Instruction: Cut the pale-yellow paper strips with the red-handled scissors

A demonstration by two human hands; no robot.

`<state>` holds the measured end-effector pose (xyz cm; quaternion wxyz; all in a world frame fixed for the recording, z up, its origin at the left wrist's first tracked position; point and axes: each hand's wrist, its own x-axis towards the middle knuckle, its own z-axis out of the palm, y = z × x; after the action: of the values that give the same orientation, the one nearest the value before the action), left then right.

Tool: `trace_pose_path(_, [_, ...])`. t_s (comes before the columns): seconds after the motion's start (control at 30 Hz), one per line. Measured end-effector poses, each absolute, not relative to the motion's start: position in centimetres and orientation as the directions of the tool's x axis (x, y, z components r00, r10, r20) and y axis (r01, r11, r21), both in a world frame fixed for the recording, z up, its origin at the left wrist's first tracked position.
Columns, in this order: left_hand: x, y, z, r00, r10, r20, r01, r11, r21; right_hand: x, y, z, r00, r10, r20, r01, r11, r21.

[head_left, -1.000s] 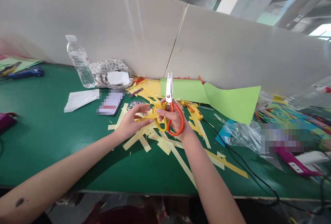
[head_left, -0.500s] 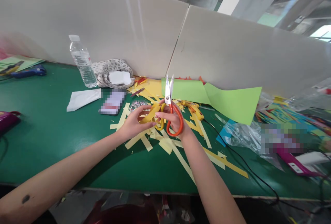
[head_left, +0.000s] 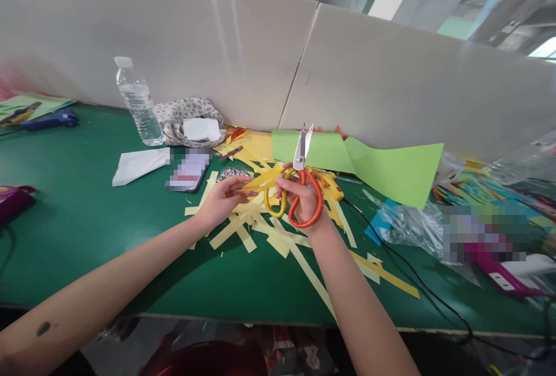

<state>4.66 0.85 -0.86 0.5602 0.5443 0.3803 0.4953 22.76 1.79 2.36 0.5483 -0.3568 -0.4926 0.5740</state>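
My left hand (head_left: 218, 200) pinches one end of a folded yellow paper piece (head_left: 264, 179), stretched toward my right hand. Scissors (head_left: 299, 159) with one yellow and one red-orange handle loop sit in my right hand (head_left: 306, 201). Their blades point up and away, slightly apart, clear of the paper. The thumb and a fingertip of that same hand also pinch the paper's other end. Beneath both hands lies a loose heap of pale and deeper yellow paper strips (head_left: 278, 237) on the green table (head_left: 143, 272).
Behind the strips lie green paper sheets (head_left: 391, 170) and a yellow glue gun (head_left: 333, 189), its black cable crossing rightward. A water bottle (head_left: 139, 103), phone (head_left: 190, 170), tissue (head_left: 139, 166) and spotted cloth (head_left: 191, 109) stand left. Plastic bags (head_left: 412, 228) and a magenta tool (head_left: 490, 272) occupy the right.
My right hand has moved right with the scissors, away from my left hand. The yellow paper, curved in a loop before, is now drawn out flatter between both hands.
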Motion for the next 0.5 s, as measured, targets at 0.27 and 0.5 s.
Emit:
trace_pose_path(0.27, [4.53,0.53,-0.32,0.272,0.959,0.083,-0.08,-0.063,0.995,22.85,2.1,2.31,-0.037,0.994,0.105,-0.325,0.088,-0.942])
trace_pose_path(0.5, [4.5,0.35,-0.34,0.325,0.934,0.149,-0.121,-0.115,0.986,22.58,2.15,2.04,0.042,0.989,0.143,-0.247,0.149,-0.957])
